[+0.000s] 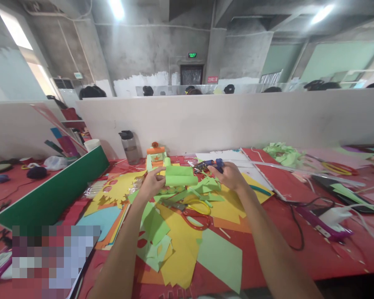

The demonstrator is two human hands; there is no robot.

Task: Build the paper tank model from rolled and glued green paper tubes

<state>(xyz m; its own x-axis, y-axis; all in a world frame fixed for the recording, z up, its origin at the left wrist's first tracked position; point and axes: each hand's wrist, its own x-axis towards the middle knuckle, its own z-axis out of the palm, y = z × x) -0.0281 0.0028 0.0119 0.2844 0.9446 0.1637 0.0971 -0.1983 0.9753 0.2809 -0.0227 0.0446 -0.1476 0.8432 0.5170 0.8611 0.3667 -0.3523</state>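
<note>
My left hand (153,182) pinches the left end of a bright green paper piece (180,175), whose near and far edges are rolled into tubes. My right hand (230,175) is wrapped round a dark blue hot glue gun (216,162). A long clear glue stick (268,164) trails from its back to the right. The gun's nozzle points left, close to the green paper's right end; whether they touch I cannot tell. Below both hands, scissors (198,211) with yellow and red handles lie on green scraps. Behind the left hand stands an orange and green paper model (156,155).
Yellow paper sheets (177,245) and a pale green sheet (221,257) cover the red table (299,257). A green board (56,191) stands at left, a water bottle (129,147) at the back. Cables run to a purple power strip (324,224) on the right.
</note>
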